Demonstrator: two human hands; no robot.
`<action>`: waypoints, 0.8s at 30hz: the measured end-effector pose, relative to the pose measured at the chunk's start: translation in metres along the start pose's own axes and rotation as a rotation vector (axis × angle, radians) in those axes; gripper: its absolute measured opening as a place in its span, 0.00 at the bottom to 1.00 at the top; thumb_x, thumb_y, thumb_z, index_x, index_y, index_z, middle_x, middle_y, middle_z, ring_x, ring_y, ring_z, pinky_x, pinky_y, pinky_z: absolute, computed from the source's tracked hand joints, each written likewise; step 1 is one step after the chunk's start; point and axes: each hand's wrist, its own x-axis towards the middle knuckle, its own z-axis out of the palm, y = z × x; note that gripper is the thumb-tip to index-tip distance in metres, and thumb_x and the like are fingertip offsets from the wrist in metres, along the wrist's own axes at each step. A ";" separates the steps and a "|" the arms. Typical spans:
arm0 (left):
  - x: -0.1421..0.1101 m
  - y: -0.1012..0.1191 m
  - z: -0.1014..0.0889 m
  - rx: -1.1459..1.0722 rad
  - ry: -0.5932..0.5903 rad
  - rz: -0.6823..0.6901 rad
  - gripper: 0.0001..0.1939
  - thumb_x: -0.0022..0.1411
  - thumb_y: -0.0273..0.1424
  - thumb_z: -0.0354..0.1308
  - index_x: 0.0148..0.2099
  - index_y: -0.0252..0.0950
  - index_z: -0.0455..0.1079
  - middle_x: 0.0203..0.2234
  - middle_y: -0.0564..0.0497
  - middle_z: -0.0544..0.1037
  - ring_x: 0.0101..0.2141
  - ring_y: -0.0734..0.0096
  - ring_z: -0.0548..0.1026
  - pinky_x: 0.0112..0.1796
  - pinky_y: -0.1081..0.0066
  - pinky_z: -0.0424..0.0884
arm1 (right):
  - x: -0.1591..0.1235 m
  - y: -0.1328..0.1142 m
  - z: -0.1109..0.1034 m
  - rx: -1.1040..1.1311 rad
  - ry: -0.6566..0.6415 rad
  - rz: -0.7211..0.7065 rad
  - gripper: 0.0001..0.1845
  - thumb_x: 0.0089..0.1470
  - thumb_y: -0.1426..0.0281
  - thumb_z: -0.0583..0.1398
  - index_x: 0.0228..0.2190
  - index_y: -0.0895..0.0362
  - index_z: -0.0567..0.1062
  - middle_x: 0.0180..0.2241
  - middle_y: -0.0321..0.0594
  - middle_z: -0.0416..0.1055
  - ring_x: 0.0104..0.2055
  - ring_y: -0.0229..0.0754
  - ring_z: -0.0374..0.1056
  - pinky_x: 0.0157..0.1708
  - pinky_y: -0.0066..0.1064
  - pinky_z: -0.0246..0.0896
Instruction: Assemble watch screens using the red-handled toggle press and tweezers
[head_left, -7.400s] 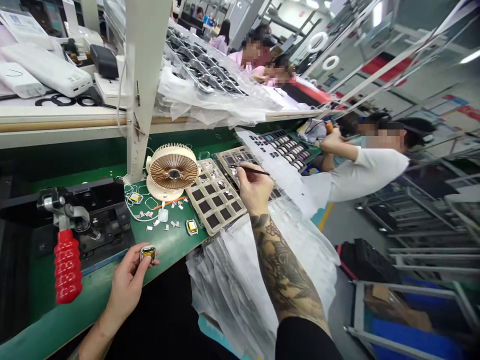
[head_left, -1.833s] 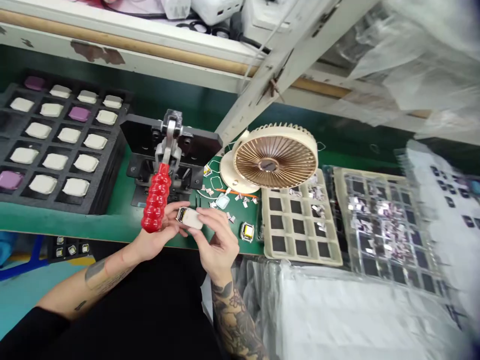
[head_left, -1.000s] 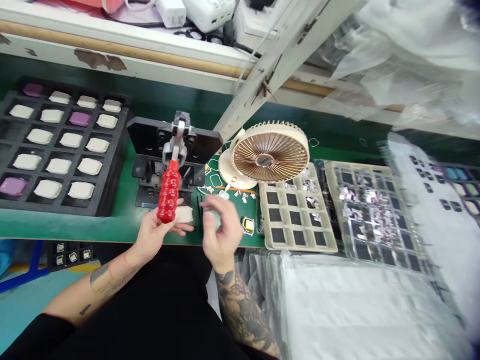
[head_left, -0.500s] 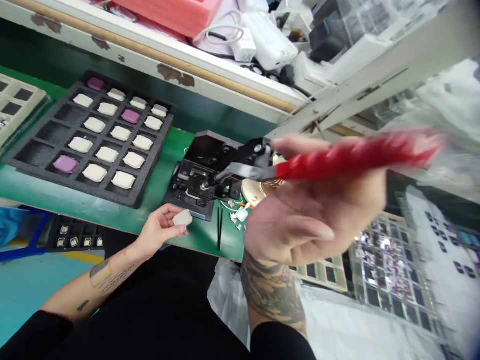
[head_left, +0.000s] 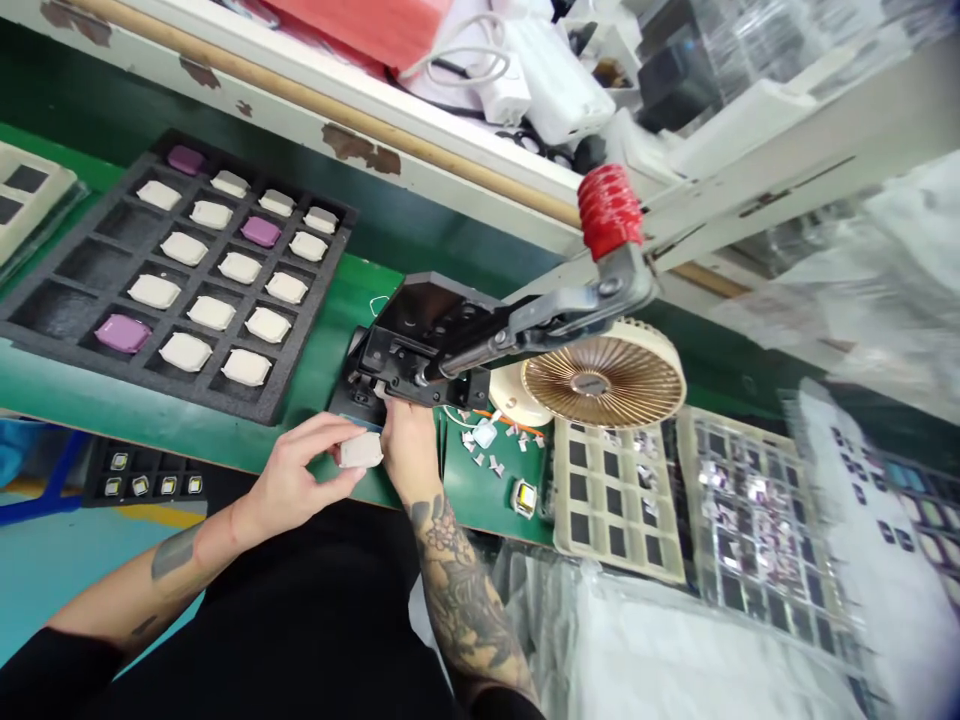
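Note:
My left hand (head_left: 289,472) pinches a small white casing (head_left: 361,450) with clipped corners between thumb and fingers, just in front of a black lever press (head_left: 435,315). My right hand (head_left: 412,456) reaches in under the press head, near the white casing. Its fingers are hidden by the press, so what they touch does not show. The press lever stands raised, with its red-wrapped handle (head_left: 611,210) up at the right and no hand on it. A dark foam tray (head_left: 281,395) to the left holds several white and purple casings in its compartments.
A cream fan (head_left: 604,375) stands right of the press. Small pink pieces (head_left: 496,466) and a little device with a yellow patch (head_left: 524,498) lie on the green table. Cream divided tray (head_left: 592,547) and clear tray (head_left: 701,575) sit further right. A cluttered shelf (head_left: 465,170) overhangs behind.
My right hand has left the red handle and moved down-left under the press head. The lever has swung up. My left hand still holds the white casing, now turned slightly.

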 end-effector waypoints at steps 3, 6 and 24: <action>0.002 0.000 -0.001 0.174 0.019 0.008 0.21 0.72 0.33 0.68 0.65 0.45 0.80 0.55 0.41 0.80 0.39 0.63 0.80 0.43 0.64 0.79 | -0.003 -0.003 -0.007 0.088 0.066 0.033 0.21 0.74 0.74 0.51 0.56 0.55 0.81 0.53 0.53 0.79 0.58 0.55 0.74 0.62 0.53 0.72; 0.013 -0.004 0.007 0.340 0.043 -0.001 0.21 0.74 0.34 0.65 0.67 0.46 0.79 0.58 0.41 0.81 0.45 0.56 0.83 0.47 0.62 0.79 | -0.028 -0.011 -0.020 0.175 0.185 0.071 0.22 0.76 0.72 0.52 0.63 0.52 0.77 0.59 0.52 0.76 0.64 0.53 0.72 0.65 0.51 0.71; 0.025 0.028 0.030 0.054 -0.043 0.037 0.21 0.73 0.33 0.66 0.65 0.35 0.76 0.50 0.43 0.86 0.38 0.67 0.84 0.41 0.71 0.82 | -0.059 -0.016 -0.031 0.082 0.314 -0.327 0.35 0.69 0.82 0.59 0.73 0.54 0.68 0.60 0.55 0.77 0.62 0.56 0.76 0.56 0.52 0.79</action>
